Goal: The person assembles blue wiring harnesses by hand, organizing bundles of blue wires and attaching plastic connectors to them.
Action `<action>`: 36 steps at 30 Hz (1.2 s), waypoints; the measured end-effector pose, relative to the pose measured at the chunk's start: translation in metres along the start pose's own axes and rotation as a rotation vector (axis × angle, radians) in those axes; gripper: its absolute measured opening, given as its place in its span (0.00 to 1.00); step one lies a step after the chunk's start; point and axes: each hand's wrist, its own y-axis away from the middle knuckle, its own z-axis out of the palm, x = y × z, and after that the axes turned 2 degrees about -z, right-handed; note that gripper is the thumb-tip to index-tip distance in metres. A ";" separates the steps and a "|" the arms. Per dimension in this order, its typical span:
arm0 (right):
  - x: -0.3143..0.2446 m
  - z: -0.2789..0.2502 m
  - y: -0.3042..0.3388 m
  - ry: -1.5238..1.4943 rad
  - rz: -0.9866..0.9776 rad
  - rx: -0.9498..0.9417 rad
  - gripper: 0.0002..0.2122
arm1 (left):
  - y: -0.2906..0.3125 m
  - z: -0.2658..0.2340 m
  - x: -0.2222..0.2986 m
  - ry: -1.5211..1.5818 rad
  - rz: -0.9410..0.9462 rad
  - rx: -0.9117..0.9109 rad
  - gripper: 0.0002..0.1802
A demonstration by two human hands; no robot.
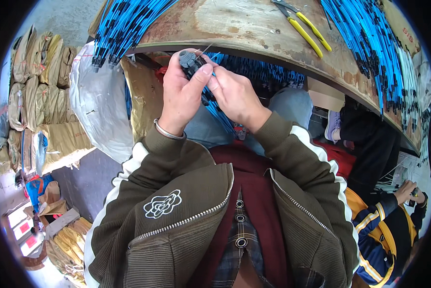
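My left hand (181,96) is closed around a dark grey, ribbed plastic piece (188,59) with a rounded end, held just below the table's front edge. Against its right side, my right hand (239,95) is closed in a pinch, and a bit of blue shows by its fingertips. What exactly those fingers grip is hidden. A thin pointed strand (207,48) sticks up between the hands. Below them, blue cables (219,114) with black parts run down over my lap.
The worn wooden table (230,21) bears yellow-handled cutters (305,30). Blue cables with black ends lie in a left bundle (124,33) and a right bundle (369,41). Wrapped brown packages (47,60) are stacked at left. Another person's hand (405,191) works at far right.
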 end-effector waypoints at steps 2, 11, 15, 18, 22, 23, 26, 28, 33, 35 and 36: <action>0.009 0.003 0.013 -0.117 -0.124 0.139 0.08 | 0.001 -0.002 0.002 0.079 0.014 -0.112 0.17; 0.016 -0.012 0.014 -0.021 -0.384 0.134 0.08 | 0.000 -0.014 0.002 0.169 0.157 -0.449 0.18; 0.018 -0.014 0.004 -0.007 -0.316 0.020 0.08 | -0.003 -0.017 -0.001 0.170 0.158 -0.406 0.17; 0.020 -0.003 0.003 0.003 -0.356 0.123 0.07 | -0.003 -0.011 -0.001 0.185 0.150 -0.334 0.13; 0.019 0.003 0.005 0.021 -0.381 0.196 0.07 | -0.003 0.000 -0.003 0.142 0.129 -0.160 0.07; 0.019 0.003 0.004 0.031 -0.381 0.208 0.07 | -0.003 0.002 -0.002 0.119 0.120 -0.093 0.05; 0.024 -0.017 0.001 0.144 -0.488 0.153 0.05 | -0.002 0.007 0.001 0.141 0.129 -0.071 0.03; 0.034 -0.038 -0.005 0.218 -0.545 0.126 0.04 | -0.003 0.011 0.004 0.165 0.144 -0.069 0.03; 0.064 -0.126 -0.041 0.839 -0.373 0.533 0.11 | -0.008 -0.004 0.005 0.189 0.127 -0.178 0.03; 0.077 -0.155 -0.053 1.062 -0.375 0.579 0.14 | -0.008 -0.004 0.005 0.203 0.096 -0.242 0.03; 0.090 -0.163 -0.054 1.083 -0.274 0.456 0.16 | -0.010 0.000 0.006 0.217 0.096 -0.247 0.03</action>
